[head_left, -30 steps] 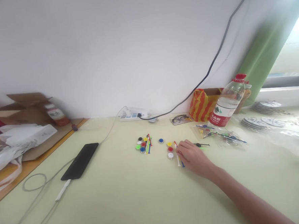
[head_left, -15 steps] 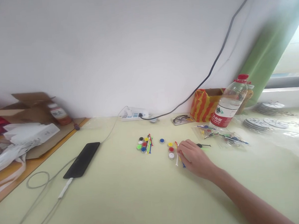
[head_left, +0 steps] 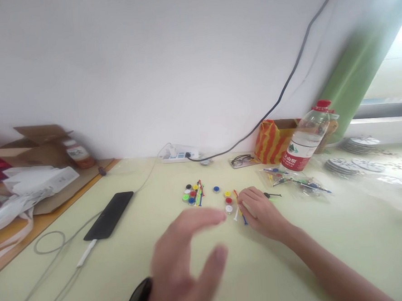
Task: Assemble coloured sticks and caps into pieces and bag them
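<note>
My right hand (head_left: 261,210) rests on the table with its fingers curled down over a small bunch of coloured plastic arrows (head_left: 236,213). White, blue, yellow and orange-red ends stick out beside it; its fingertips hide what they pinch. Left of them stand a yellow disc (head_left: 227,194), a red disc (head_left: 228,201) and a white disc (head_left: 228,209) in a column. My left hand (head_left: 190,260), blurred, hangs in the foreground with thumb and forefinger apart and nothing between them. A blue disc (head_left: 216,189) lies alone. Several other discs lie beside more arrows (head_left: 199,193).
A black phone (head_left: 109,216) on a cable lies at left, near a cardboard box (head_left: 44,142). A power strip (head_left: 180,153) sits by the wall. At right are a water bottle (head_left: 304,139), a striped bag (head_left: 270,141), bagged small parts (head_left: 308,187) and stacked round plates (head_left: 345,165).
My left hand has come into view from below, its thumb and forefinger spread. My right hand stays over the arrows; the whole view has shifted slightly.
</note>
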The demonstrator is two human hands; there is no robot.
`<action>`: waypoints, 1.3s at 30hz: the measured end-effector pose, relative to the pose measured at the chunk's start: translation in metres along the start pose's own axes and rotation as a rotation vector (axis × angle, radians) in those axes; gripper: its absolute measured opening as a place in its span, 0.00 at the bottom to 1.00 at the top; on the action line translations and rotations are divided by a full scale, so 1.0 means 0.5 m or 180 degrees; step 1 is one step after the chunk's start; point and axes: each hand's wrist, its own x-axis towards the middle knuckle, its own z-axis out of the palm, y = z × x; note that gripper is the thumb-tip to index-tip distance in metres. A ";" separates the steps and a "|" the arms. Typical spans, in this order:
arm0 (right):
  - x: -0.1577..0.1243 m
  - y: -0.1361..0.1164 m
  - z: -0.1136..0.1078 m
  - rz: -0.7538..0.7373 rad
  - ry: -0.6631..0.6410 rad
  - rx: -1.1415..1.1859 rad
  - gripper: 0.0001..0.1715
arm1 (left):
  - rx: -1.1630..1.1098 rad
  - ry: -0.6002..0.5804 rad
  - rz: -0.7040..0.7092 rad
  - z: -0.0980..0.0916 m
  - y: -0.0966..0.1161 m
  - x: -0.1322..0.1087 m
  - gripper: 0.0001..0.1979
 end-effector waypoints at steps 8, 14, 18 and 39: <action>0.003 -0.011 -0.005 0.0160 -0.0127 0.0180 0.08 | -0.1764 -0.0297 -0.1923 0.017 -0.151 0.113 0.13; 0.002 -0.019 -0.008 0.0543 -0.0430 0.0294 0.10 | -0.2104 -0.0199 -0.2347 -0.003 -0.200 0.103 0.15; -0.004 -0.014 0.002 0.0401 -0.0599 0.0315 0.15 | -0.2060 -0.0225 -0.2362 -0.014 -0.208 0.100 0.18; 0.002 -0.068 -0.015 0.0309 -0.0044 0.1141 0.11 | -0.1670 -0.0175 -0.2074 -0.005 -0.205 0.086 0.19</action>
